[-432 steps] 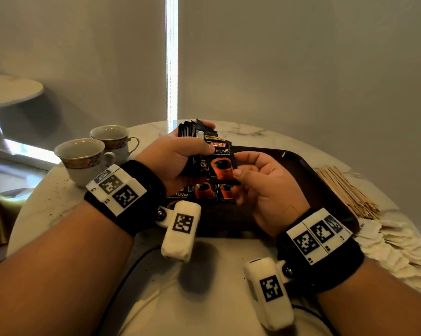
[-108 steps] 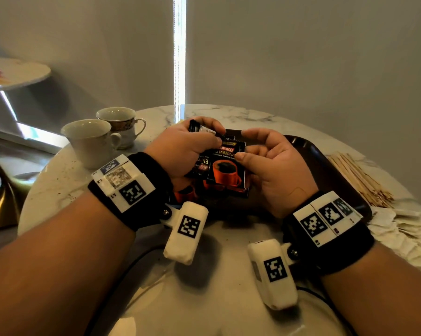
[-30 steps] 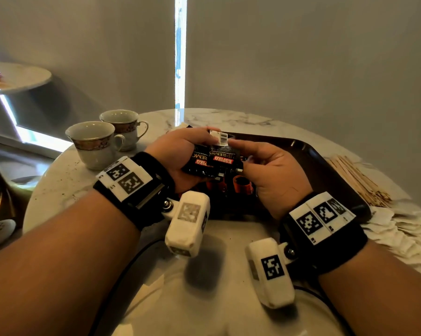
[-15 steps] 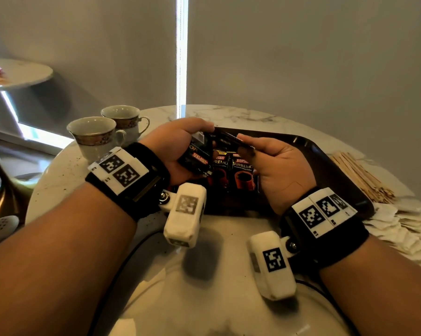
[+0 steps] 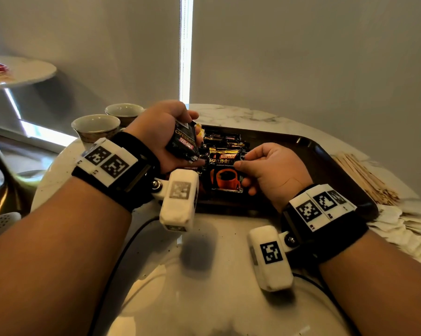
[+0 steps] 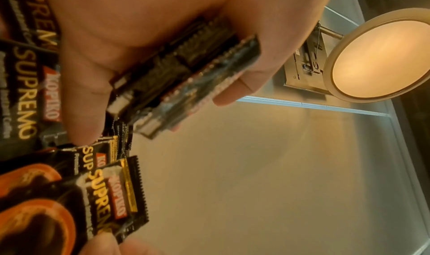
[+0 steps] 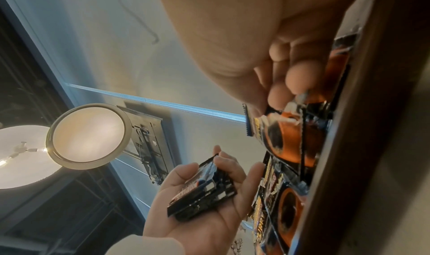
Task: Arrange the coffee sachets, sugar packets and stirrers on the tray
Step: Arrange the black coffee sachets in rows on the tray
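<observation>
Over the tray's (image 5: 308,144) near edge, left hand (image 5: 161,132) gripping sachet stack (image 5: 184,143), right hand (image 5: 272,168) pinching one sachet (image 5: 225,172).

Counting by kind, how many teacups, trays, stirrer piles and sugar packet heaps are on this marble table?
Teacups: 2
Tray: 1
Stirrer pile: 1
Sugar packet heap: 1
Total: 5

A round marble table (image 5: 241,115) carries a dark tray (image 5: 325,163), two cups (image 5: 95,124), stirrers (image 5: 364,178) and sugar packets (image 5: 403,229).
</observation>
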The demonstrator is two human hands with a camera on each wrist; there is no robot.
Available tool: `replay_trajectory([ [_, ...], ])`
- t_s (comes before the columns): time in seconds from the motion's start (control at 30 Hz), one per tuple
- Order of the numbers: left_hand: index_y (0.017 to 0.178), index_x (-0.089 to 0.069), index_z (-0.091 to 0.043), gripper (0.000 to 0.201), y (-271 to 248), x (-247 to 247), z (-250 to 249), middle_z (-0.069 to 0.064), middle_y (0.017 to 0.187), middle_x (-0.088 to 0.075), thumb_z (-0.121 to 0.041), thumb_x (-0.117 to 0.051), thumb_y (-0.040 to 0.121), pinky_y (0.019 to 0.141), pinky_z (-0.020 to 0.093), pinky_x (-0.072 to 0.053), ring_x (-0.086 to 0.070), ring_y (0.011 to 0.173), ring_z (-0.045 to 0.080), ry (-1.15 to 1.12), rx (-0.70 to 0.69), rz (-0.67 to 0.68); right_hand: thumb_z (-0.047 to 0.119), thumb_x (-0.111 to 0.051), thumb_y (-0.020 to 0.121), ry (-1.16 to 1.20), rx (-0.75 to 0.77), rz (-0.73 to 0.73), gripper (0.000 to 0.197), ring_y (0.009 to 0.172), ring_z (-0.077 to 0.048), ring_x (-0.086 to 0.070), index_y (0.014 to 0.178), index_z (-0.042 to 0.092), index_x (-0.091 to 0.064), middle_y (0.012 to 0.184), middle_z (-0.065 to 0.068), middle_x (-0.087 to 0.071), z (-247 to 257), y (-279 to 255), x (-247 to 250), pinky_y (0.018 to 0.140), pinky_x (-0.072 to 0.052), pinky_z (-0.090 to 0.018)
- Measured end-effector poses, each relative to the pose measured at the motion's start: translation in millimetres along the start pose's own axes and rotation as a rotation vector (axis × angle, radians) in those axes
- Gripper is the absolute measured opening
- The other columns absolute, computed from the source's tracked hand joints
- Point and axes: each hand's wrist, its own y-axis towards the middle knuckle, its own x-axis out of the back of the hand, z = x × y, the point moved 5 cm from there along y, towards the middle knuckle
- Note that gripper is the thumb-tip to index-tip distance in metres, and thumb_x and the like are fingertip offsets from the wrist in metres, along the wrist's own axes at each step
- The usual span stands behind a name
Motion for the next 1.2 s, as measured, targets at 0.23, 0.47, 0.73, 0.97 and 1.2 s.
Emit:
replay_trajectory([
  [0.23, 0.117, -0.059, -0.017, 0.031, -0.3, -6.0, 5.9, 0.005, 0.089, -0.058, -0.014, -0.043, 0.09, 0.086, 0.059, -0.055, -0.061, 0.075, 0.019, 0.074, 0.023, 0.002, 0.01, -0.073, 0.089, -0.041, -0.063, 0.072, 0.015, 0.048, -0.018, -0.062, 0.1, 0.006, -0.062, 0.066, -0.011, -0.069, 1.2, 1.5, -9.9, 0.047, -0.054, -0.026],
  [0.47, 0.114, -0.059, -0.016, 0.03, 4.5, -10.1, 11.6, 0.008, 0.095, -0.055, -0.014, -0.044, 0.089, 0.086, 0.056, -0.056, -0.058, 0.077, 0.021, 0.061, 0.052, 0.029, 0.003, -0.069, 0.091, -0.011, -0.111, 0.102, 0.017, 0.048, -0.015, -0.064, 0.106, 0.004, -0.061, 0.069, -0.012, -0.068, 1.9, 3.2, -15.7, 0.049, -0.057, -0.026],
  [0.73, 0.114, -0.059, -0.013, 0.029, 10.8, -14.7, 24.2, 0.01, 0.091, -0.055, -0.011, -0.045, 0.089, 0.088, 0.046, -0.053, -0.058, 0.071, 0.021, 0.043, 0.074, 0.001, -0.001, -0.068, 0.09, 0.024, -0.111, 0.095, 0.021, 0.055, -0.017, -0.07, 0.109, 0.005, -0.061, 0.081, -0.017, -0.072, 2.4, 2.4, -16.6, 0.053, -0.061, -0.028],
  [0.97, 0.118, -0.059, -0.013, 0.03, 9.5, -15.7, 25.0, 0.011, 0.095, -0.055, -0.011, -0.044, 0.092, 0.085, 0.047, -0.054, -0.058, 0.076, 0.023, 0.077, 0.06, -0.006, -0.003, -0.068, 0.089, 0.053, -0.08, 0.057, 0.018, 0.055, -0.018, -0.069, 0.103, 0.004, -0.059, 0.08, -0.015, -0.069, 3.1, 1.1, -14.6, 0.052, -0.06, -0.03],
  [1.2, 0.115, -0.058, -0.013, 0.028, 8.2, -17.5, 24.1, 0.01, 0.094, -0.053, -0.014, -0.045, 0.091, 0.075, 0.046, -0.056, -0.058, 0.075, 0.022, 0.074, 0.047, 0.007, 0.002, -0.067, 0.091, 0.11, -0.006, 0.003, 0.012, 0.057, -0.019, -0.07, 0.102, 0.004, -0.061, 0.081, -0.016, -0.072, 3.3, -2.0, -4.0, 0.053, -0.06, -0.029],
])
